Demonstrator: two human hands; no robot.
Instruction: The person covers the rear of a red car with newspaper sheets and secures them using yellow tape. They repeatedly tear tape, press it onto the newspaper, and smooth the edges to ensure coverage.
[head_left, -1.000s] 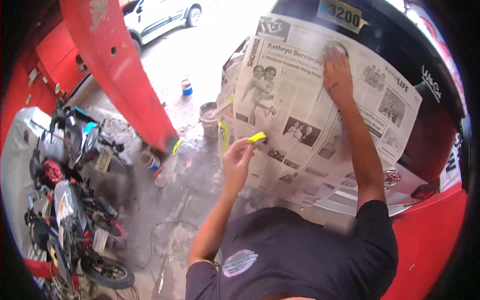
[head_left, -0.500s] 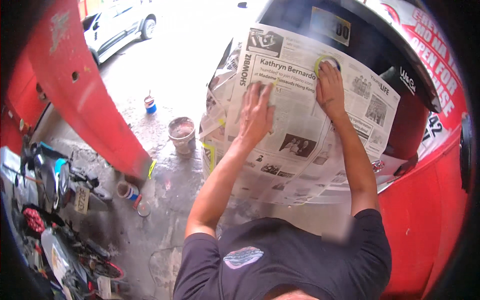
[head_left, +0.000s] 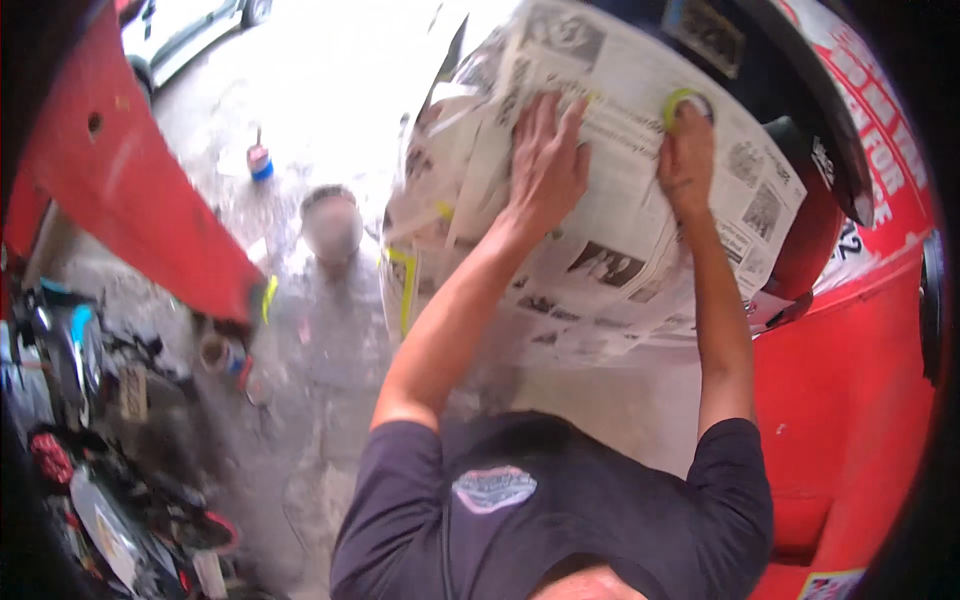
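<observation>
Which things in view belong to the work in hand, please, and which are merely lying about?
Apparently in use:
newspaper, under the left hand
yellow tape roll, at the right hand
car, partly covered

Apparently just lying about:
bucket
blue-banded can
motorcycles

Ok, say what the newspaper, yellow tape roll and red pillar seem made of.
Newspaper: thin matte paper, by its printed, draping sheets. Yellow tape roll: perhaps paper or plastic tape, going by its ring shape; blur hides the finish. Red pillar: dull paint, perhaps over metal, given its colour and round hole.

Wide fisheye view, downward from head height
</observation>
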